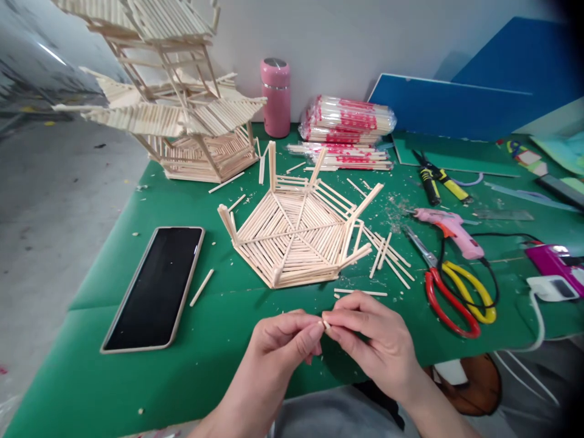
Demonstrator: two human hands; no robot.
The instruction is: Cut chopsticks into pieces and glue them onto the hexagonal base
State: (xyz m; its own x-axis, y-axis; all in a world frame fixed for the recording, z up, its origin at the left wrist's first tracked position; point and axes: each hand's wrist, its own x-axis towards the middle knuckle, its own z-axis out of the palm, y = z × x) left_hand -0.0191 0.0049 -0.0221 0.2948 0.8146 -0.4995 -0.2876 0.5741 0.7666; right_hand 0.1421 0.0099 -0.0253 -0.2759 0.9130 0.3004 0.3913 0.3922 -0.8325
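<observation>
Green-topped table (pixel 223 331) beside pale wall (pixel 337 55); left hand (pixel 288 342) and right hand (pixel 375 339) pinching small wooden pieces (pixel 326 325).
Clear packs (pixel 347 119) contain wooden sticks (pixel 332 116); pink flask (pixel 276 104) upright, contents hidden.

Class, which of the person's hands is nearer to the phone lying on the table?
Left. The left hand is to the right of the phone in the picture; the right hand is farther off, beyond the left.

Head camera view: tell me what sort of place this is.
Probably a craft workspace: the green-covered table holds a many-sided, pale wooden-stick frame, a pink glue gun and metal-bladed scissors with red and yellow handles.
</observation>
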